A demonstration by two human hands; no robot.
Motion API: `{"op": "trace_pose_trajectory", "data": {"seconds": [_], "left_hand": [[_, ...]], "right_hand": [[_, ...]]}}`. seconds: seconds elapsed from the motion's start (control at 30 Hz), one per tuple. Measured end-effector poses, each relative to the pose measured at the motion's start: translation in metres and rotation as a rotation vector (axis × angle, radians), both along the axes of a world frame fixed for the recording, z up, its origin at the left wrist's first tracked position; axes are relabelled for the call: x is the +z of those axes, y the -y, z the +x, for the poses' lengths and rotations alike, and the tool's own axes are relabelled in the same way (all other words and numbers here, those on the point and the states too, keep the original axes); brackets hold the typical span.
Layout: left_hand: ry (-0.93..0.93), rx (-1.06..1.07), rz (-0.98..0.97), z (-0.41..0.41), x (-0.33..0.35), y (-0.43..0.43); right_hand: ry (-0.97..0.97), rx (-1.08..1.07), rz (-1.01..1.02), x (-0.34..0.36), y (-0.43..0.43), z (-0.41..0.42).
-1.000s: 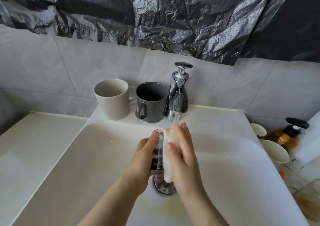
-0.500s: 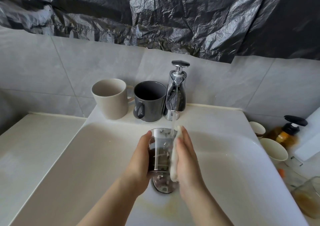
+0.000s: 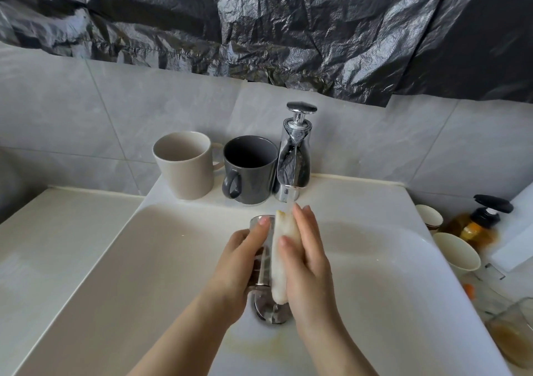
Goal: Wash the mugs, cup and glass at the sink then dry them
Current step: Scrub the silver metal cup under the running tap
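Two hands are over the sink; the left hand grips a glass with curled fingers; the right hand pinches a sponge against it.

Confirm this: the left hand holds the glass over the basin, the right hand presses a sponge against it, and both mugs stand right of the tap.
Wrong side: the head view shows the beige mug and the grey mug standing left of the tap. The rest holds.
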State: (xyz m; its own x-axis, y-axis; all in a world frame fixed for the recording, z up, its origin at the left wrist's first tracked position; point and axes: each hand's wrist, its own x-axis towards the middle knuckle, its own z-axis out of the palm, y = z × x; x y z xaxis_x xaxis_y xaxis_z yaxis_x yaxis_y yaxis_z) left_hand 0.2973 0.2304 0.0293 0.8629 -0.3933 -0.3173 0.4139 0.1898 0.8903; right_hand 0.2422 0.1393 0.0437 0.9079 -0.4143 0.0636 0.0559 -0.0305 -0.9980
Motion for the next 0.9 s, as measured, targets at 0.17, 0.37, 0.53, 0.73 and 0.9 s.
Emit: {"op": "trace_pose_trajectory", "data": {"seconds": [0.17, 0.37, 0.53, 0.73, 0.9], "left_hand": [[-0.054, -0.036, -0.029, -0.004, 0.003, 0.002], [-0.043, 0.024, 0.002, -0.001, 0.001, 0.000], [-0.062, -0.008, -0.038, -0.005, 0.002, 0.003], [-0.071, 0.045, -0.007, -0.002, 0.002, 0.000], [-0.074, 0.037, -0.008, -0.005, 0.005, 0.001]], "right_hand": [[-0.106, -0.006, 0.186, -0.009, 0.004, 0.006], [-0.026, -0.011, 0.092, -0.001, 0.001, 0.000], [-0.088, -0.017, 0.227, 0.001, 0.000, 0.003], [-0.063, -0.027, 0.205, 0.000, 0.000, 0.003], [-0.008, -0.007, 0.119, 0.000, -0.002, 0.001]]}}
